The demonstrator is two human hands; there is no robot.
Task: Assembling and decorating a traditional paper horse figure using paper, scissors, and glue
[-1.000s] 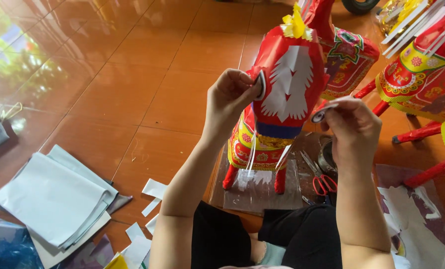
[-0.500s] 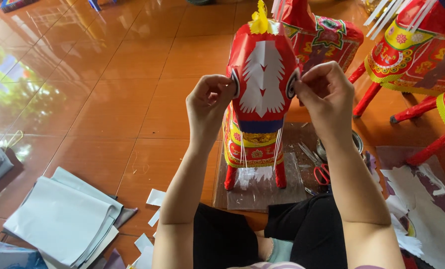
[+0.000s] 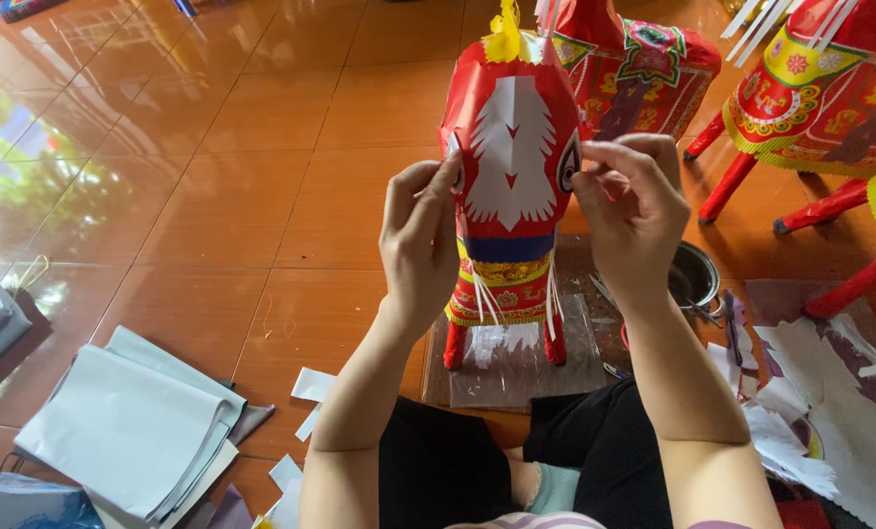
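Red paper horse is standing on a brown board on the tiled floor, directly in front of the seated person, its white-patterned face turned toward the camera. Both hands are pressing at the sides of its head: the left hand is laying narrowed fingertips against the eye patch on one side, and the right hand is pinching the round eye cut-out on the other, fingers drawn close together. Whether any loose piece is sitting between the fingers cannot be told. By judgement, the eye pieces are being stuck and smoothed onto the head; the following move would call for even, light pressure at the edges so the thin paper is not creasing or tearing, with the head kept steady. Finished horses are standing to the right, a metal pot is lying just behind the right wrist, and stacked grey sheets are lying at lower left, well apart.
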